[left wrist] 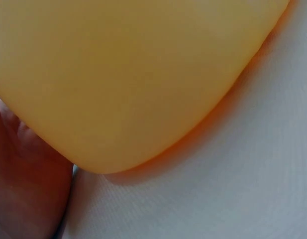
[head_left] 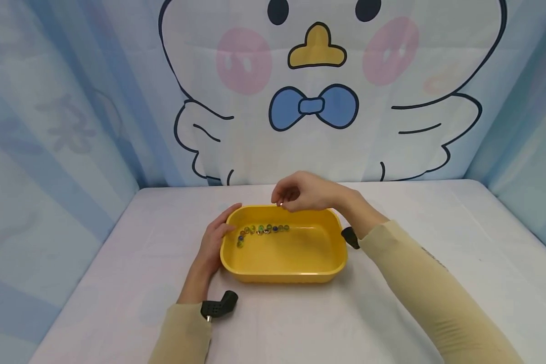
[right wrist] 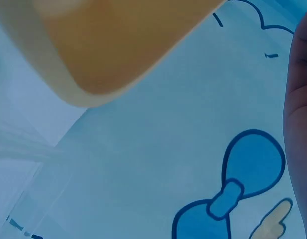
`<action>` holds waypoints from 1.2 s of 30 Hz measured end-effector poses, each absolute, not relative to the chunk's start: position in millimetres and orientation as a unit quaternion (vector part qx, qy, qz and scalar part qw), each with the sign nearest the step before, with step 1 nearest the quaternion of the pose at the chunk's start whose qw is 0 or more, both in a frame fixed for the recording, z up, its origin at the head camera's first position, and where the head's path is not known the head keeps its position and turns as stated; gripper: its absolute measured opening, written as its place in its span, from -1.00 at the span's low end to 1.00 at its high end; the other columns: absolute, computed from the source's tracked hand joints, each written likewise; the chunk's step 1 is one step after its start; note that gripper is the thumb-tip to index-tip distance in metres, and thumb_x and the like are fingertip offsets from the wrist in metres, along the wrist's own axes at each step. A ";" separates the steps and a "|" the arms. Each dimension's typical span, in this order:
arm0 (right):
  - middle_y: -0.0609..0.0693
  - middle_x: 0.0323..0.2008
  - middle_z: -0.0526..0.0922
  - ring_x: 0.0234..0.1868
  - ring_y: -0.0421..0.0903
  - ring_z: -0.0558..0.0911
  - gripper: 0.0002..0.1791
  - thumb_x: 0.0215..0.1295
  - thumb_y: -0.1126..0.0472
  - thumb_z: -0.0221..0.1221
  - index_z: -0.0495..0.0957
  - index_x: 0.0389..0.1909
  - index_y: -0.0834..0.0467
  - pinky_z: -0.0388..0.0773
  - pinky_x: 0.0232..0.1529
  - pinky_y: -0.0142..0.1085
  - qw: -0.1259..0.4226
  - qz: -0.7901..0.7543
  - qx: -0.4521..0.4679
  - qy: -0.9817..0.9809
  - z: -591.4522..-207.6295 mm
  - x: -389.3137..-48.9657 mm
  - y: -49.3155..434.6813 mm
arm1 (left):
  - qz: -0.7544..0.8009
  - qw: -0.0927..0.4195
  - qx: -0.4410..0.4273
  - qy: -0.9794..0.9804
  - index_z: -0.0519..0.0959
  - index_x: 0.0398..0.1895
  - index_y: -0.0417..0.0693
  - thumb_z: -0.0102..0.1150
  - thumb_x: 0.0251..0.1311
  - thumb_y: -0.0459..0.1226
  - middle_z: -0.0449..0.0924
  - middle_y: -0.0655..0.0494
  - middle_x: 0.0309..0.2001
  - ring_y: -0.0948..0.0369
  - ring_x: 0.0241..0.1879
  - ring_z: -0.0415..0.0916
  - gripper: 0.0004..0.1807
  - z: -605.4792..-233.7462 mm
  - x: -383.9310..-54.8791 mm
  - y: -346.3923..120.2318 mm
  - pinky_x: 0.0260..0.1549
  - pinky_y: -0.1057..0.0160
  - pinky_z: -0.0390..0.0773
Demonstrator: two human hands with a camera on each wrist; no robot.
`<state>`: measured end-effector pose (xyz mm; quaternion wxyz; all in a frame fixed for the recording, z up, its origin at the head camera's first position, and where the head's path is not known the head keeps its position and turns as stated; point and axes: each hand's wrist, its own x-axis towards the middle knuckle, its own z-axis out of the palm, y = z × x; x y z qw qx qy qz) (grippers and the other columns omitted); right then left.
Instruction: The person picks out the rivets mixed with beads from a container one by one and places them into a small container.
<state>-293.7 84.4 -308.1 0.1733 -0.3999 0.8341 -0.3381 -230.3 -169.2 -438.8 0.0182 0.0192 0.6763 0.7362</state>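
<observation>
Lining the yellow tub (head_left: pixel 296 255): we see small glassy marbles (head_left: pixel 275 229), green, yellowish and blue, in a bent row on its floor, along the far side and round toward the left wall.
Tub position: it rests on the pale tablecloth (head_left: pixel 291 323), between the two arms; we cannot tell whether it lies flat or tips slightly.
Right hand (head_left: pixel 306 192): it hangs over the far rim with curled fingers, and we take the glint between thumb and forefinger to be a pinched marble (head_left: pixel 280 204).
Left hand (head_left: pixel 213 240): we find it gripping the tub's left end, thumb reaching onto the rim, fingers along the outside.
Marbles so far: we judge the work well under way, since roughly ten lie inside the tub, while the one at the right fingertips is not among them; how many more remain, if any, we cannot say.
Glints on the floor: reflections mingle with the marbles, so our count is rough.
Left wrist view: the tub's blurred outer wall fills most of it, and we get only part of the hand, its fingertips hidden.
Right wrist view: we make out a tub corner and a slice of hand cut off at the edge; the pinch is out of sight.
Backdrop (head_left: pixel 318 151): behind the table we see a cartoon figure with a blue bow tie (head_left: pixel 311 106), its top cropped.
</observation>
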 end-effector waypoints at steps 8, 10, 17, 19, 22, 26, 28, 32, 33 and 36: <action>0.10 -0.19 0.66 -0.20 0.01 0.58 -0.80 0.28 0.43 0.17 0.65 -0.11 0.23 0.63 -0.10 -0.25 0.149 -0.367 -0.396 0.829 -305.8 -293.2 100.0 | 0.733 0.018 0.025 0.680 0.31 0.51 0.04 -0.24 0.34 -0.37 0.15 0.16 0.53 0.17 0.49 0.05 -0.37 -437.9 -229.9 -170.1 0.47 0.14 0.01; 0.08 -0.19 0.66 -0.21 0.01 0.58 -0.80 0.28 0.43 0.16 0.65 -0.11 0.24 0.64 -0.11 -0.26 0.142 -0.378 -0.396 0.825 -304.8 -291.9 104.4 | 0.730 0.017 0.028 0.682 0.31 0.51 0.05 -0.24 0.35 -0.36 0.15 0.16 0.53 0.18 0.49 0.05 -0.37 -437.7 -229.9 -170.5 0.47 0.14 0.00; 0.05 -0.19 0.66 -0.20 0.01 0.58 -0.80 0.29 0.44 0.18 0.65 -0.10 0.25 0.63 -0.12 -0.29 0.114 -0.400 -0.384 0.824 -302.0 -287.9 119.4 | 0.729 0.015 0.038 0.683 0.28 0.52 0.05 -0.28 0.36 -0.36 0.15 0.16 0.53 0.18 0.48 0.06 -0.36 -439.4 -229.9 -171.2 0.47 0.14 0.00; 0.06 -0.19 0.66 -0.20 0.02 0.58 -0.80 0.29 0.45 0.19 0.65 -0.10 0.26 0.64 -0.11 -0.30 0.109 -0.406 -0.378 0.825 -302.2 -287.0 123.4 | 0.732 0.016 0.040 0.680 0.27 0.52 0.05 -0.30 0.36 -0.36 0.14 0.16 0.53 0.19 0.48 0.06 -0.36 -439.8 -229.6 -171.3 0.47 0.15 -0.01; 0.07 -0.18 0.66 -0.19 0.02 0.58 -0.80 0.29 0.46 0.20 0.64 -0.09 0.28 0.64 -0.10 -0.31 0.105 -0.414 -0.372 0.824 -304.1 -286.2 129.7 | 0.734 0.013 0.042 0.678 0.26 0.51 0.02 -0.35 0.36 -0.37 0.16 0.14 0.51 0.17 0.46 0.09 -0.37 -440.0 -229.0 -170.9 0.47 0.15 0.01; 0.08 -0.17 0.66 -0.19 0.06 0.60 -0.80 0.29 0.46 0.19 0.65 -0.10 0.28 0.64 -0.11 -0.31 0.097 -0.420 -0.366 0.825 -307.9 -285.8 138.4 | 0.734 0.008 0.044 0.677 0.28 0.49 -0.01 -0.39 0.37 -0.37 0.20 0.11 0.48 0.13 0.42 0.16 -0.39 -440.0 -228.7 -169.8 0.45 0.14 0.06; 0.09 -0.15 0.66 -0.19 0.07 0.60 -0.80 0.30 0.45 0.19 0.65 -0.09 0.28 0.64 -0.11 -0.31 0.089 -0.423 -0.363 0.825 -308.6 -284.3 143.4 | 0.735 0.006 0.041 0.677 0.29 0.48 -0.01 -0.40 0.38 -0.37 0.21 0.11 0.47 0.13 0.41 0.18 -0.39 -440.1 -228.9 -169.2 0.45 0.14 0.08; 0.10 -0.14 0.66 -0.18 0.09 0.61 -0.80 0.31 0.45 0.19 0.65 -0.08 0.27 0.64 -0.10 -0.33 0.070 -0.428 -0.351 0.830 -309.4 -281.3 155.5 | 0.733 0.002 0.035 0.680 0.30 0.48 0.00 -0.39 0.40 -0.36 0.23 0.12 0.47 0.14 0.41 0.19 -0.41 -440.8 -229.9 -168.7 0.44 0.15 0.10; 0.11 -0.14 0.66 -0.19 0.08 0.61 -0.80 0.31 0.45 0.19 0.65 -0.08 0.27 0.64 -0.10 -0.33 0.065 -0.429 -0.346 0.832 -309.6 -280.5 158.9 | 0.732 0.001 0.034 0.681 0.31 0.48 0.00 -0.39 0.41 -0.35 0.23 0.13 0.47 0.15 0.41 0.19 -0.41 -440.9 -229.9 -168.6 0.44 0.15 0.10; 0.11 -0.16 0.65 -0.19 0.07 0.60 -0.80 0.31 0.45 0.20 0.65 -0.09 0.26 0.64 -0.12 -0.34 0.055 -0.432 -0.324 0.840 -311.1 -278.4 169.0 | 0.725 -0.005 0.033 0.688 0.32 0.47 0.01 -0.38 0.41 -0.35 0.24 0.13 0.47 0.15 0.41 0.19 -0.41 -441.7 -230.4 -168.7 0.44 0.15 0.11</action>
